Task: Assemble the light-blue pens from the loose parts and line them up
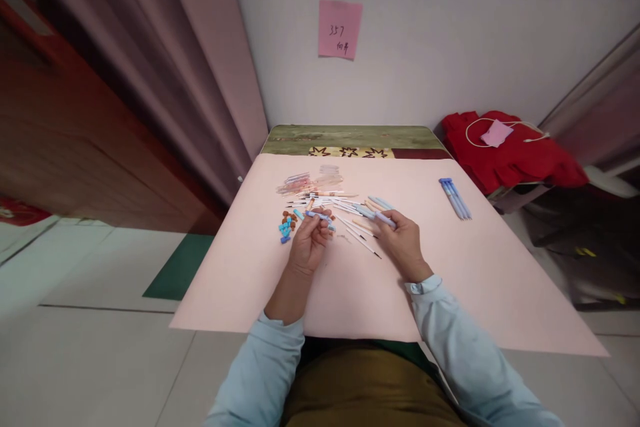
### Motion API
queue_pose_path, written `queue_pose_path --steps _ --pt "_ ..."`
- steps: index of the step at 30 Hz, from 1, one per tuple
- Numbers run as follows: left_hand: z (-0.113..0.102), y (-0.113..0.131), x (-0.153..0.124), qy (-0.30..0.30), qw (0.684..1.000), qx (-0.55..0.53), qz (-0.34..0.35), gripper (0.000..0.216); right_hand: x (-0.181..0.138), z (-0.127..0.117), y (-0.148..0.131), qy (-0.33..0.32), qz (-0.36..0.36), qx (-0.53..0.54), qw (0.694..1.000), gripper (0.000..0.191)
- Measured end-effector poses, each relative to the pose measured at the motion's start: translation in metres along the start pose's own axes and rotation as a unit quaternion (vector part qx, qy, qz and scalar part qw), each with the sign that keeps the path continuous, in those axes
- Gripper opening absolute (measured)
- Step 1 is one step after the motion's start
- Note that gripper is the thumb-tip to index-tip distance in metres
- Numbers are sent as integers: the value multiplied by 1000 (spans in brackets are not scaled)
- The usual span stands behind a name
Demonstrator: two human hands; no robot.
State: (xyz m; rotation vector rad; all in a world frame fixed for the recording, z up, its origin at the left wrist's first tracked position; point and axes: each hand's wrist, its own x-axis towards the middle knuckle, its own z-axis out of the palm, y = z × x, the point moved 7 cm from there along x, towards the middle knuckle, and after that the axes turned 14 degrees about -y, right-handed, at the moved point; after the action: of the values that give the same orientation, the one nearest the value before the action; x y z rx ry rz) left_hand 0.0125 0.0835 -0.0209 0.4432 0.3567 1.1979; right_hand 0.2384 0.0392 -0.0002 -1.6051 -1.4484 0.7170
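My left hand (pixel 310 240) is closed around a light blue pen barrel (pixel 320 216), held sideways above the pink table cover (pixel 480 280). My right hand (pixel 400 240) pinches another pale blue pen piece (pixel 383 218). Between and beyond the hands lies a scatter of pen refills and barrels (pixel 335 203). A small heap of blue and brown caps (pixel 286 225) sits just left of my left hand. Clear pen tubes (pixel 313 181) lie at the far side of the scatter.
A few finished blue pens (pixel 455 198) lie side by side at the right of the cover. A red cloth with a white cable (pixel 510 147) rests on a chair at the right. A curtain (pixel 190 80) hangs at the left, and a pink note (pixel 340 29) is on the wall.
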Motion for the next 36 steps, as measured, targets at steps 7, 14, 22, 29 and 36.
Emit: queue_pose_path --steps 7,14,22,29,36 --pt "1 1 -1 -3 1000 3 3 12 -5 12 -13 -83 -10 -189 978 20" --pt "1 0 -1 -18 1000 3 -6 13 -4 16 -9 -117 9 -331 936 19" --pt "2 -4 0 -26 999 32 -19 13 -7 12 -14 -49 -12 -247 968 19" --pt "1 -12 3 -23 997 55 -41 21 2 28 -29 -82 2 108 991 28" --pt "3 -14 4 -34 995 72 -52 28 9 50 -43 -143 -31 64 987 16"
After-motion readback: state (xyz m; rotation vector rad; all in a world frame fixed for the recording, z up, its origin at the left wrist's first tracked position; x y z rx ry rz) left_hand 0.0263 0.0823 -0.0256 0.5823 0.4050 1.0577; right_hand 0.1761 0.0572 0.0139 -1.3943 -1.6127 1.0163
